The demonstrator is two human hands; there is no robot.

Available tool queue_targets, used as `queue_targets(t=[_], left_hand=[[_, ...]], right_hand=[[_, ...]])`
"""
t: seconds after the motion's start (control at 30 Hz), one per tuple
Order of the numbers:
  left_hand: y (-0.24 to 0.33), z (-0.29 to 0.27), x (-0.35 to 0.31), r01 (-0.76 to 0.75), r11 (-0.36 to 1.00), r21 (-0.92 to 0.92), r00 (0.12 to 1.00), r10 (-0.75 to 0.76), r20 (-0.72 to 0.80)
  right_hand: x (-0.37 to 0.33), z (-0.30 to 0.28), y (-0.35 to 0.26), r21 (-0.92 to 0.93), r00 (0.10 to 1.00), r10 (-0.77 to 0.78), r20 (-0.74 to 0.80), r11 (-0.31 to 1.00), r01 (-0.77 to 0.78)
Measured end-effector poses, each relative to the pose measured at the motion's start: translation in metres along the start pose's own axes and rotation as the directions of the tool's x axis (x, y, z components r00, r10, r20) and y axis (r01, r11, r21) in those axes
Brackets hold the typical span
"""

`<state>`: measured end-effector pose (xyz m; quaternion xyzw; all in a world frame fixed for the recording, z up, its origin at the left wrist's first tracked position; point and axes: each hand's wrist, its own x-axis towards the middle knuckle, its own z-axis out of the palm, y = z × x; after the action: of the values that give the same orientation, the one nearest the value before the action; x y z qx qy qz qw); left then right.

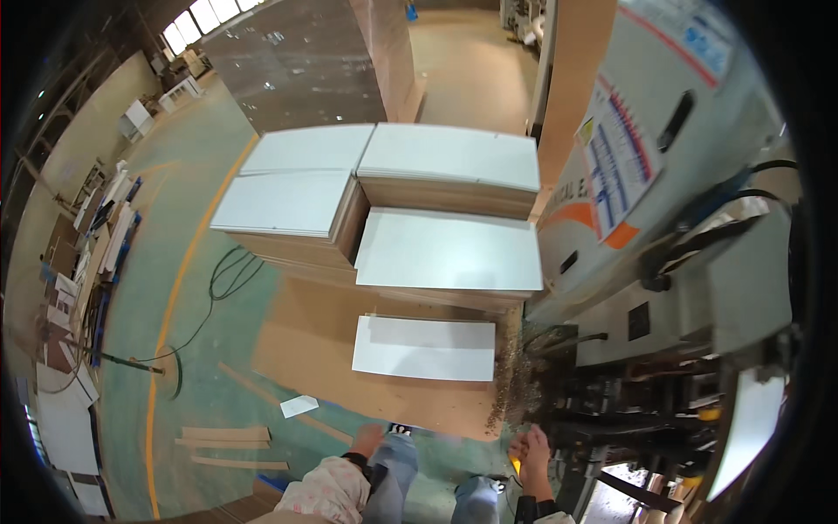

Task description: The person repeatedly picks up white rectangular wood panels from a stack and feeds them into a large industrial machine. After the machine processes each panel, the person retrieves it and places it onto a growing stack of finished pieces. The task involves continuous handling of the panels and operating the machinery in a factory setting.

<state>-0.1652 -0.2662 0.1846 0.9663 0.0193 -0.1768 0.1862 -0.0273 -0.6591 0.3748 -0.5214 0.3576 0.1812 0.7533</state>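
Observation:
My left hand (368, 439) hangs by my left knee, smeared by motion, so its fingers do not show clearly. Out to the right, my right hand (534, 450) is raised beside the dark machine parts with its fingers curled. A small yellow thing (516, 465) shows at its fingers; whether it is held I cannot tell. Ahead of both hands, a white panel (424, 348) lies low on a brown sheet (314, 327). Behind it rises a stack of white-topped boards (449, 251), with more white-topped stacks (292, 203) at the left and back.
A grey machine (611, 183) with cables stands close on the right, sawdust (515, 384) at its foot. On the green floor lie wood strips (229, 437), a white scrap (299, 406) and a black cable (209, 301). A wrapped pallet (301, 65) stands behind the stacks.

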Motion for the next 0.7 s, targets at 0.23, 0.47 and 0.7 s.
queue_targets(t=[0.23,0.47,0.7], left_hand=[[-0.160,0.035,0.106,0.548,-0.114,-0.829,0.478,-0.770,0.422],[-0.206,0.102,0.206,0.263,-0.132,-0.956,0.443,-0.864,0.241],[-0.162,0.090,0.214,0.053,-0.142,-0.988,0.267,-0.952,0.151]], right_hand=[[0.083,0.019,0.183,-0.023,0.925,0.361,-0.120,0.930,-0.366],[0.120,0.039,0.257,-0.155,0.843,0.527,-0.105,0.829,-0.538],[0.129,0.043,0.245,-0.274,0.806,0.517,-0.288,0.762,-0.586]])
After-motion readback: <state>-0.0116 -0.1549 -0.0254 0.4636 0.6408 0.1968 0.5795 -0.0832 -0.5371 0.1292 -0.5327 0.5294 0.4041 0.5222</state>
